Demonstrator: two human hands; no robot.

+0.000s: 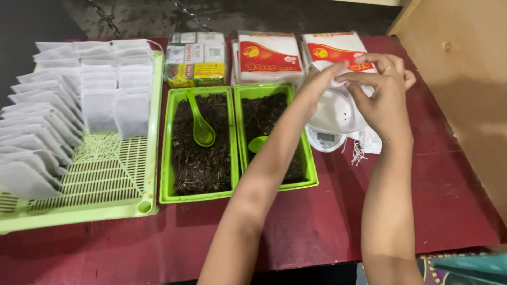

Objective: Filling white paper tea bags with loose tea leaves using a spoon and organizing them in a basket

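Both my hands are raised over a small white kitchen scale [328, 120] at the right of a dark red table. My left hand [319, 79] and my right hand [381, 87] pinch a thin white empty tea bag [338, 77] between their fingertips, just above the scale's round pan. My left forearm crosses over the right green tray [311, 168] of dark loose tea. More empty white bags with strings [364, 143] lie beside the scale, under my right wrist.
A second green tray [166, 158] of tea holds a green spoon [200, 125]. A pale green slotted tray [105, 182] at the left carries several filled white tea bags [113, 103]. Packets [268, 57] and a box bundle [195, 59] line the back. A wooden panel [465, 79] stands right.
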